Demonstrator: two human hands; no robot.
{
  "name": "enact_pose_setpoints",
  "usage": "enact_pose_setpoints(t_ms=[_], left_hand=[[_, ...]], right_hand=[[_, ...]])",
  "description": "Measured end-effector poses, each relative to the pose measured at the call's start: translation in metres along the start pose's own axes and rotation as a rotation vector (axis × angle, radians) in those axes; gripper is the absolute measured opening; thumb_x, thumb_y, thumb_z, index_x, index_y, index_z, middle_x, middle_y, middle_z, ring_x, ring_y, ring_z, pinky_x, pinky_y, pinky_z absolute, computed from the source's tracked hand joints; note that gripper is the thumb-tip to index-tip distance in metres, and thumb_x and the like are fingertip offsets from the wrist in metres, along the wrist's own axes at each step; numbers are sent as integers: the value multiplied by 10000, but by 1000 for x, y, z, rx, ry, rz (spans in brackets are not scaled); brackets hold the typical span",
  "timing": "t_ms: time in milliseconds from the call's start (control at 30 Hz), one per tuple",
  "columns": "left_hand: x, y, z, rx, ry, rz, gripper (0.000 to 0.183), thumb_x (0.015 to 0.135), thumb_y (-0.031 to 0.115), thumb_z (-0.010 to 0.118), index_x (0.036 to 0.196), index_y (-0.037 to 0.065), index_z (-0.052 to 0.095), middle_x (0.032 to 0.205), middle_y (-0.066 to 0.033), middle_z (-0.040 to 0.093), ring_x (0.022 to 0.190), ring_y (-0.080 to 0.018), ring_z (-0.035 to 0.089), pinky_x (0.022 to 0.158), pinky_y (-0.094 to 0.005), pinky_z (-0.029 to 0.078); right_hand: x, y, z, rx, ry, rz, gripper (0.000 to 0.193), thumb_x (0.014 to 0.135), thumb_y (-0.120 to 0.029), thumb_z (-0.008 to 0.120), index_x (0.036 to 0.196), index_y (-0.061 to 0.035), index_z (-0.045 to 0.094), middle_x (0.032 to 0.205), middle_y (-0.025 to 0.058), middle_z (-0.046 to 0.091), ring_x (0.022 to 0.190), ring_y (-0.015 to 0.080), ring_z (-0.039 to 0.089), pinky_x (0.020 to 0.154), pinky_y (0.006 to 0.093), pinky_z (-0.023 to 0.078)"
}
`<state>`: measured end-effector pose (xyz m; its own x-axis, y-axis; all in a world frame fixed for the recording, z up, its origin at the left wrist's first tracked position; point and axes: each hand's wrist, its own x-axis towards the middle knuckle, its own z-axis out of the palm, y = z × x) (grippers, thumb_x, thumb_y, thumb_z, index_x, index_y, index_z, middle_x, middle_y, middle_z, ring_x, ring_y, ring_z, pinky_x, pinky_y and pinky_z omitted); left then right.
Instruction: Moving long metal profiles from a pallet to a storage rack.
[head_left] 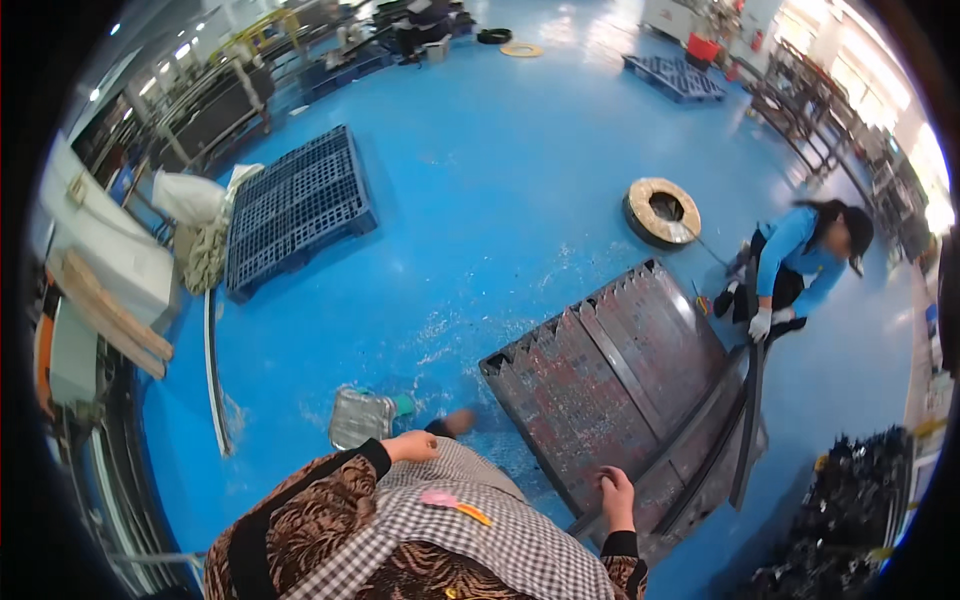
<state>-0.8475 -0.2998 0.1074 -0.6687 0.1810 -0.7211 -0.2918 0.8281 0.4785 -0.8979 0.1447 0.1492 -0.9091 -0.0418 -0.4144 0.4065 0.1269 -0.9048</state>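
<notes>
My left hand [412,446] hangs in front of my checked apron [470,505], fingers loosely bent, with nothing visible in it. My right hand [614,496] is over the near edge of a wide stack of dark grey profiles [610,380]; its fingers are half curled and a little apart, and it looks empty. Whether it touches the stack, I cannot tell. Long dark strips [690,430] lie along the stack's right side. At their far end a crouching co-worker [800,260] in blue, with white gloves, grips the strips.
A metal-topped stool [362,418] stands left of my feet. A blue plastic pallet [300,210] lies farther left, beside a long thin strip [213,375]. Beyond the stack is a wrapped coil [662,212]. Black parts [850,510] are heaped at the lower right.
</notes>
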Motion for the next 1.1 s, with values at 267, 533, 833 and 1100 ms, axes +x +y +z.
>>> enact_pose_setpoints(t_ms=[267, 533, 833, 1100], left_hand=[[141, 3, -109, 543, -464, 382, 426, 808, 423, 534, 988, 49, 630, 910, -96, 649, 785, -292, 593, 723, -382, 456], [160, 63, -67, 1139, -1167, 568, 442, 810, 465, 517, 925, 67, 671, 841, -86, 661, 765, -286, 593, 736, -374, 453], [232, 23, 46, 1014, -890, 614, 288, 753, 343, 590, 761, 59, 633, 659, -98, 603, 612, -292, 554, 586, -372, 446], [211, -89, 174, 897, -951, 784, 335, 749, 280, 603, 999, 60, 560, 913, -117, 606, 780, -304, 577, 673, -384, 466]], right_hand=[[-136, 82, 63, -779, 452, 682, 327, 769, -269, 481, 952, -32, 611, 953, 169, 633, 850, 392, 569, 735, 422, 460], [-121, 136, 205, -273, 301, 911, 319, 761, -275, 513, 973, -58, 608, 947, 164, 632, 838, 377, 578, 711, 422, 466], [-38, 339, 109, -730, 1079, 831, 317, 765, -228, 568, 995, -16, 519, 911, 180, 559, 815, 371, 549, 700, 446, 458], [-17, 412, -7, -775, 997, 490, 300, 694, -272, 598, 818, 1, 581, 720, 182, 605, 639, 363, 582, 628, 422, 465]])
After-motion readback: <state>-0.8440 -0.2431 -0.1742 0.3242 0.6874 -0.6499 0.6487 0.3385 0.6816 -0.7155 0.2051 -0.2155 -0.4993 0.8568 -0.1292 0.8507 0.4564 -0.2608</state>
